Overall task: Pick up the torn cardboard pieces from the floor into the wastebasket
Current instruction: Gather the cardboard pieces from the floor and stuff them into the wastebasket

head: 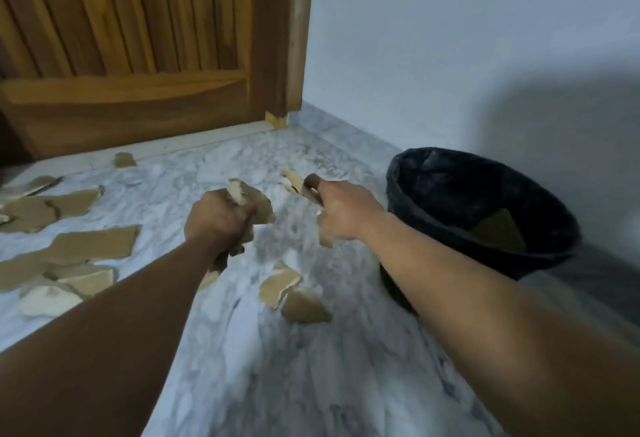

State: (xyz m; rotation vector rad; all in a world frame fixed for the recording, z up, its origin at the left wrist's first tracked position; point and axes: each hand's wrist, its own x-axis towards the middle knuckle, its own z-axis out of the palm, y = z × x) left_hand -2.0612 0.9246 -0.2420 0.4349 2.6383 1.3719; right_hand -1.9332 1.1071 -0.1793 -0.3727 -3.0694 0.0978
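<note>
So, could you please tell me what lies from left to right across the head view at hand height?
Loose cardboard pieces → left hand gripping torn cardboard → right hand pinching a scrap → wastebasket.

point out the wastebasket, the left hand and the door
wastebasket (450,191), head view, inner wall
left hand (216,220), head view, back of the hand
door (121,90), head view, bottom rail

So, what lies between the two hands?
Head view: only bare marble floor between left hand and right hand, each gripping cardboard pieces.
</note>
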